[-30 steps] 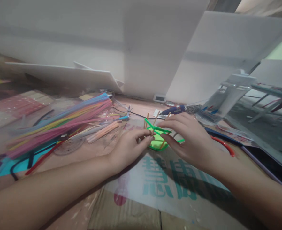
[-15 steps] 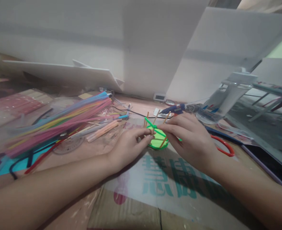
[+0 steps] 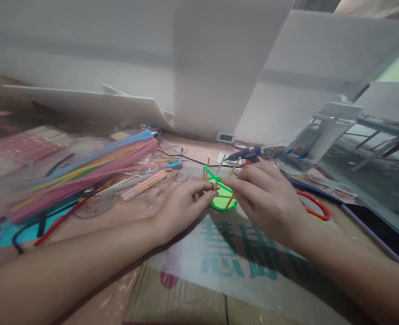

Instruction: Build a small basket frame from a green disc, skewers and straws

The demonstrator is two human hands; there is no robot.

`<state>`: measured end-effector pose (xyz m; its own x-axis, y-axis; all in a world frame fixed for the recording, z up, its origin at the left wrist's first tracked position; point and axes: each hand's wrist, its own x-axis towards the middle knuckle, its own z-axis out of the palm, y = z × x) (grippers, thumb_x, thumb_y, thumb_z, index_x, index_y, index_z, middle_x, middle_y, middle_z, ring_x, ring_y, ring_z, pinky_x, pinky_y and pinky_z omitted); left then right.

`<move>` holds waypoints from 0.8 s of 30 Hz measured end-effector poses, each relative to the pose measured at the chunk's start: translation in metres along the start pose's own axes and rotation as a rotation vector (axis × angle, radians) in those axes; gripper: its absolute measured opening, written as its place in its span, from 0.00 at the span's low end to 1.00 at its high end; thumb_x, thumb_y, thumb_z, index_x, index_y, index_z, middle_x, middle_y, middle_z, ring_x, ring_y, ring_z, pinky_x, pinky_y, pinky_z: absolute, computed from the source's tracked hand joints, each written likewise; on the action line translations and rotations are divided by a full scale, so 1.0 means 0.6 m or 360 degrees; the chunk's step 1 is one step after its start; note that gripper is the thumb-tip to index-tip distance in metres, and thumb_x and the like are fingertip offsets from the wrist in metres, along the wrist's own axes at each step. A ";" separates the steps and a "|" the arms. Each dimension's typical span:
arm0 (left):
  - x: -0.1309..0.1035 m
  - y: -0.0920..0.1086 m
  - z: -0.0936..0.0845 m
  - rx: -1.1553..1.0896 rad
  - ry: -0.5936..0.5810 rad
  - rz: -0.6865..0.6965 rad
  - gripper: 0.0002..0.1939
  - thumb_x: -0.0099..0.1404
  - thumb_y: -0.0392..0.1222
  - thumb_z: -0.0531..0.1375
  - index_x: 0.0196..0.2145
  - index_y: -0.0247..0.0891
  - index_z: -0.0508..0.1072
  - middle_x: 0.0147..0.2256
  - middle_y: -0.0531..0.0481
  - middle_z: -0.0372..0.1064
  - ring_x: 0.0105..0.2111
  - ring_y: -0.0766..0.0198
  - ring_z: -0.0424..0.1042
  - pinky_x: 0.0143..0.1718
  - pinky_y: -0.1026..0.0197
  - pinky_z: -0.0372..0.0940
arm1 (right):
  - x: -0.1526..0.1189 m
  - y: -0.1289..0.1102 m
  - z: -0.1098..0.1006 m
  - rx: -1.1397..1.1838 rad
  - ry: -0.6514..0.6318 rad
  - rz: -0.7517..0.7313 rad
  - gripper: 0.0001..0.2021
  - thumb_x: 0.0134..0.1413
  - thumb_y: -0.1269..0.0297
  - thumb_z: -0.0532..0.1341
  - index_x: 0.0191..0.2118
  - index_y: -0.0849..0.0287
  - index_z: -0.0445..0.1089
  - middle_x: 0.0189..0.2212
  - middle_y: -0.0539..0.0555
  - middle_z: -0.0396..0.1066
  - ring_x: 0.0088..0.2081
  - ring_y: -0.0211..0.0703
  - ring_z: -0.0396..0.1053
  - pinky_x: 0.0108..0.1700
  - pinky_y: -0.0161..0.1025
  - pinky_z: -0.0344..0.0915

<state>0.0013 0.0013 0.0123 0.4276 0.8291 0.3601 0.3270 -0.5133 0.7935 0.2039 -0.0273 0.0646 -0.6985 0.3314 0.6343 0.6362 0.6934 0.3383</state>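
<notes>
A small bright green disc (image 3: 223,203) with a fuzzy green rim lies in front of me, with several thin wooden sticks (image 3: 233,167) standing up around its edge. A green pipe cleaner (image 3: 211,172) runs across the sticks above the disc. On the left side, my left hand (image 3: 182,205) pinches one of the upright sticks between thumb and forefinger, close to the pipe cleaner. From the right, my right hand (image 3: 270,194) is closed with its fingertips pinching the pipe cleaner. Its fingers hide part of the disc's right side.
Bundled coloured pipe cleaners (image 3: 94,167), a protractor (image 3: 96,206) and orange sticks (image 3: 145,185) lie left. Behind the disc is a blue glue gun (image 3: 243,153). Right are a clear plastic bottle (image 3: 316,140), red-handled scissors (image 3: 321,210) and a phone (image 3: 382,230). Cardboard (image 3: 179,298) lies underneath.
My right hand has shifted very slightly left, its fingertips still at the pipe cleaner. My left hand keeps its pinch in the same place.
</notes>
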 end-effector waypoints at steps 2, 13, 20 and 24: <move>0.000 0.000 0.000 -0.0008 -0.0004 0.0012 0.10 0.69 0.41 0.58 0.40 0.39 0.80 0.42 0.50 0.80 0.40 0.60 0.76 0.45 0.60 0.67 | 0.001 0.000 -0.001 -0.0014 -0.0012 0.0008 0.07 0.64 0.73 0.59 0.45 0.64 0.74 0.31 0.56 0.71 0.35 0.47 0.63 0.39 0.43 0.63; 0.000 -0.004 0.002 -0.0050 0.0005 0.0032 0.09 0.68 0.41 0.58 0.40 0.39 0.79 0.42 0.50 0.80 0.41 0.59 0.76 0.44 0.60 0.67 | 0.003 0.004 0.001 0.0044 -0.0014 0.0121 0.08 0.64 0.68 0.60 0.48 0.61 0.72 0.38 0.59 0.76 0.39 0.48 0.68 0.43 0.46 0.65; 0.000 -0.007 0.003 -0.0045 0.0028 0.0021 0.10 0.68 0.42 0.59 0.41 0.39 0.79 0.42 0.50 0.80 0.41 0.59 0.77 0.45 0.60 0.67 | 0.001 0.007 0.002 0.0091 0.0012 0.0140 0.08 0.64 0.72 0.59 0.46 0.62 0.74 0.34 0.58 0.74 0.36 0.46 0.67 0.40 0.45 0.64; 0.000 -0.005 0.002 -0.0064 0.0006 0.0002 0.10 0.69 0.42 0.59 0.42 0.39 0.79 0.43 0.50 0.80 0.42 0.59 0.77 0.46 0.60 0.67 | 0.000 0.009 0.001 0.0092 0.0002 0.0112 0.08 0.65 0.73 0.58 0.44 0.63 0.74 0.33 0.58 0.73 0.35 0.45 0.66 0.39 0.44 0.64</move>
<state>0.0014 0.0022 0.0093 0.4246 0.8295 0.3628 0.2926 -0.5050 0.8120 0.2071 -0.0231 0.0659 -0.6524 0.3800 0.6557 0.6637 0.7041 0.2524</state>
